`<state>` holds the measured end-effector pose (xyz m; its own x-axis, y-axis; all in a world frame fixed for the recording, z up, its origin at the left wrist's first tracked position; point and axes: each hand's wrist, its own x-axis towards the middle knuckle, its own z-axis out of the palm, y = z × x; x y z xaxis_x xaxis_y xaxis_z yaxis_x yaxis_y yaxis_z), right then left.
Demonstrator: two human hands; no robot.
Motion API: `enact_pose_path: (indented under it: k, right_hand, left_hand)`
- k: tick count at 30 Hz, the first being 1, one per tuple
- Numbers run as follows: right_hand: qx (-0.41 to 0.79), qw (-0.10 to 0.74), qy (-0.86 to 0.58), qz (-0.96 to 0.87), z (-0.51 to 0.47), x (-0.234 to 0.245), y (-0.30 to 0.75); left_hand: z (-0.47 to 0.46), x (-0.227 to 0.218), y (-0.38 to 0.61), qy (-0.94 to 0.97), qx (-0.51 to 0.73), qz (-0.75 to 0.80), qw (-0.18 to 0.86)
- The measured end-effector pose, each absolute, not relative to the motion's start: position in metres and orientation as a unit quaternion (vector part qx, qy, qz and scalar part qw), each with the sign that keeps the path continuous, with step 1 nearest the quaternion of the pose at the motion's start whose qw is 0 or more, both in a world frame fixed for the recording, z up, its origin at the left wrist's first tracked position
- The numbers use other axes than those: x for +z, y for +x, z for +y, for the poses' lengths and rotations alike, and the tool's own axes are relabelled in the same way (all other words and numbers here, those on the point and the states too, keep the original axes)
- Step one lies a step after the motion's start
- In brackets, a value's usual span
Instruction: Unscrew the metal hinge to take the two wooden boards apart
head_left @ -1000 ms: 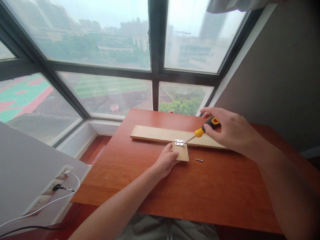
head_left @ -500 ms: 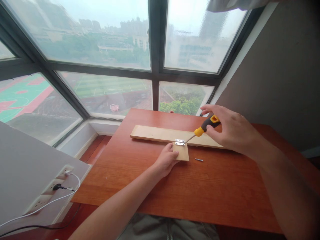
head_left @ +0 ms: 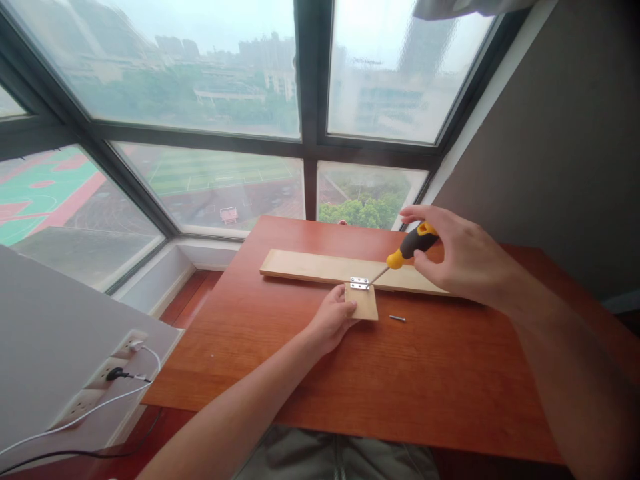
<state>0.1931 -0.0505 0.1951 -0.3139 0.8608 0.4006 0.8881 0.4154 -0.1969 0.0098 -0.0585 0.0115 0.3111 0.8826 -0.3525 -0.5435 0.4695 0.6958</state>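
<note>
A small wooden board (head_left: 364,307) is gripped at its left edge by my left hand (head_left: 334,319), thumb on top and the other fingers partly hidden beneath. A silver hinge (head_left: 359,283) spans that board and a long wooden plank (head_left: 310,265) lying behind it. My right hand (head_left: 457,257) is closed around the handle of a yellow and black screwdriver (head_left: 410,247), its index finger raised off the grip. The tilted shaft runs down to the hinge's right side, where the tip touches near a screw hole. Just right of the small board lies a loose screw (head_left: 397,318).
The reddish-brown table (head_left: 280,387) carries all of these things. Large windows (head_left: 200,80) rise behind it. At the left, plugs and cables hang from wall sockets (head_left: 110,373), and a grey wall (head_left: 565,147) stands on the right.
My right hand and the screwdriver handle have shifted very slightly to the left, with the tip still on the hinge. My left hand keeps its hold on the small board.
</note>
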Motion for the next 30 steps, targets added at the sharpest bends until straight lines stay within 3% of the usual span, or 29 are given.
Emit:
enact_pose_path:
  k: [8,15,23,30]
  right_hand:
    - [-0.122,0.197,-0.615,-0.754,-0.0484,0.19,0.1873]
    - [-0.044,0.211,-0.572,-0.792,-0.0469,0.1945,0.1923]
    - [-0.078,0.196,-0.604,-0.769,-0.0463,0.1935,0.1885]
    - [-0.018,0.208,-0.585,-0.783,-0.0508,0.1966,0.1893]
  left_hand:
    - [-0.059,0.0144,0.0091,0.23,0.458,0.368,0.776]
    - [-0.0588,0.0127,0.0094,0.23,0.459,0.362,0.778]
    - [-0.0586,0.0159,0.0095,0.228,0.457,0.366,0.778]
    - [-0.0595,0.016,0.0095,0.229,0.46,0.37,0.774]
